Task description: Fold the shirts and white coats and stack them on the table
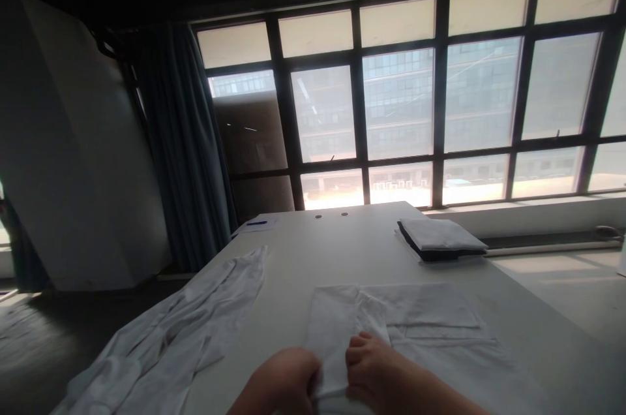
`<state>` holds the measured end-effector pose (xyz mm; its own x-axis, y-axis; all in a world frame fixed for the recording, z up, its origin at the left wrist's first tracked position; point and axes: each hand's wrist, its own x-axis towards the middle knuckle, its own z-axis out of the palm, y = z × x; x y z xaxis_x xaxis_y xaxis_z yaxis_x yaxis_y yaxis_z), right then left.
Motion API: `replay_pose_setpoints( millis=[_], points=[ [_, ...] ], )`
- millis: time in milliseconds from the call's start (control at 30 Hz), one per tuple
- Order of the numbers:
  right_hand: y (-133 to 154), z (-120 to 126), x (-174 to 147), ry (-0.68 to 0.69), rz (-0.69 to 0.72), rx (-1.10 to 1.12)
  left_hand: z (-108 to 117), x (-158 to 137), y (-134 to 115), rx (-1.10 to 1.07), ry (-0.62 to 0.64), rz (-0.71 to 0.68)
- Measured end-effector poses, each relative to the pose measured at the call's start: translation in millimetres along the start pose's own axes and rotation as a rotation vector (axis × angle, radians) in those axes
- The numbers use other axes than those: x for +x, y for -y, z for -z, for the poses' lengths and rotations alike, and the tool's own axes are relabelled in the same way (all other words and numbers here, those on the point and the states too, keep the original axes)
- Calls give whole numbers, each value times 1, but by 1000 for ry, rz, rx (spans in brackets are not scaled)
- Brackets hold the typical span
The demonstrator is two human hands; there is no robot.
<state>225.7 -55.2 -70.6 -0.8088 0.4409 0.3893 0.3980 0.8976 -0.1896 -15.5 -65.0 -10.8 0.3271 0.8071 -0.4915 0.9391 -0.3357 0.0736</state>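
A partly folded white shirt (440, 317) lies on the white table (313, 239) right in front of me, with layers and creases across its right half. My left hand (288, 376) is at its near left edge, fingers curled down around the cloth; the fingertips are mostly hidden. Close beside it, my right hand (374, 363) rests on top of the shirt with bent fingers pinching the fabric. Both hands are near the lower edge of the view, where the shirt's near end is cut off.
Along the table's left side, a crumpled white garment (166, 337) hangs over the edge. A folded stack of white and black cloth (440, 239) lies at the right edge. Paper with a blue pen (257, 223) lies at the far left corner. Windows (398, 102) and a blue curtain (183, 141) stand behind.
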Motion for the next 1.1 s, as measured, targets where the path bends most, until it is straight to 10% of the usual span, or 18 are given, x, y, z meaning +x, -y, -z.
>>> replay_pose_setpoints(
  millis=[100,267,533,833,1100],
  points=[
    [2,-2,-1,-1,6,-17,11,-6,-1,-122,13,-113],
    [0,-20,0,-14,18,-42,-1,11,2,-278,-371,-341],
    [3,-11,6,-269,-338,-5,-44,58,5,-45,-233,-330],
    [-42,-8,-17,139,-589,56,-54,64,2,11,-196,-282],
    [-88,20,-38,233,-799,-7,-48,54,-1,-9,-226,-204]
  ],
)
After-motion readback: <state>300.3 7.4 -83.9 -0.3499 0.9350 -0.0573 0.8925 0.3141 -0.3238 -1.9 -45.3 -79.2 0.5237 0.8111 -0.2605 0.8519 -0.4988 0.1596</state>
